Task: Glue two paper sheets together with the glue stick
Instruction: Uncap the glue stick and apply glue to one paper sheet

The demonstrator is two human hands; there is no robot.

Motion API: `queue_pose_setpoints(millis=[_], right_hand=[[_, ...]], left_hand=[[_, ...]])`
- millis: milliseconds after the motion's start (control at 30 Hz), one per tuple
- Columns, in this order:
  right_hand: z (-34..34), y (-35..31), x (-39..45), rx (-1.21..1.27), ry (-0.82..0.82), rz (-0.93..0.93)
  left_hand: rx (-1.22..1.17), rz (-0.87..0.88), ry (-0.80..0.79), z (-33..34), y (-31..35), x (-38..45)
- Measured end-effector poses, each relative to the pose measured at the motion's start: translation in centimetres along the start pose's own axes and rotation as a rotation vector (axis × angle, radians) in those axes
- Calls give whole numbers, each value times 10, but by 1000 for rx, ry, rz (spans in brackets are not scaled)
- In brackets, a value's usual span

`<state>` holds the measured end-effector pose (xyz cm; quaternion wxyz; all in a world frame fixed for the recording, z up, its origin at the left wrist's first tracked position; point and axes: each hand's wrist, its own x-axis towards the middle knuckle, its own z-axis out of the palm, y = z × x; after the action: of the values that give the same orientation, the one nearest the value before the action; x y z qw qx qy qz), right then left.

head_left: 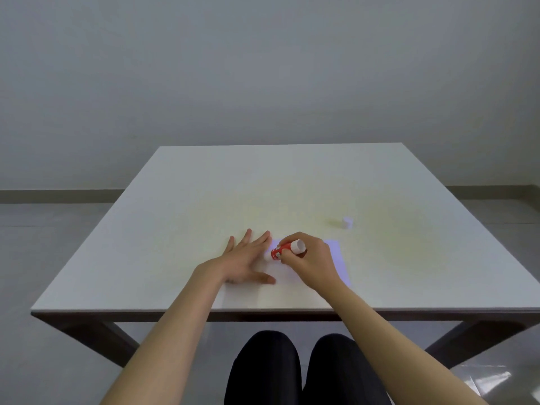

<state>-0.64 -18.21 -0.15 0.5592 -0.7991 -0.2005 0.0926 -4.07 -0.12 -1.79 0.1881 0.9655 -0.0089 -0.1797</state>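
Red-labelled glue stick (283, 252), gripped in the right hand (309, 260), is pressing its tip onto white paper (292, 290) at the table's (175, 217) six o'clock, the left hand (248, 263) lying flat, fingers spread, pinning it; even overlapping strokes would likely bond best, the cap (347, 223) lying toward two o'clock.

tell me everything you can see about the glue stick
The glue stick is a short tube with a red printed label and a white end; the print is too blurred to read. It looks like plastic. Its cap is off, standing apart on the table. The right hand grips the tube, tilted, glue end down and left on the paper, white base up and right. The left hand lies flat beside it, very near the tip; contact cannot be told.
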Motion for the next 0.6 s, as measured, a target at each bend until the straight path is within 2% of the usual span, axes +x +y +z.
queue_pose_setpoints(millis=[133, 300, 467, 600], right_hand=[[-11, 1, 12, -125, 84, -1], [-8, 5, -9, -118, -24, -65], [-13, 6, -12, -35, -134, -13], [-24, 8, 5, -135, 21, 2]], left_hand=[[22, -10, -28, -2, 0, -1], [5, -20, -14, 1, -2, 1], [-13, -22, -22, 1, -2, 0], [4, -27, -30, -2, 0, -2]])
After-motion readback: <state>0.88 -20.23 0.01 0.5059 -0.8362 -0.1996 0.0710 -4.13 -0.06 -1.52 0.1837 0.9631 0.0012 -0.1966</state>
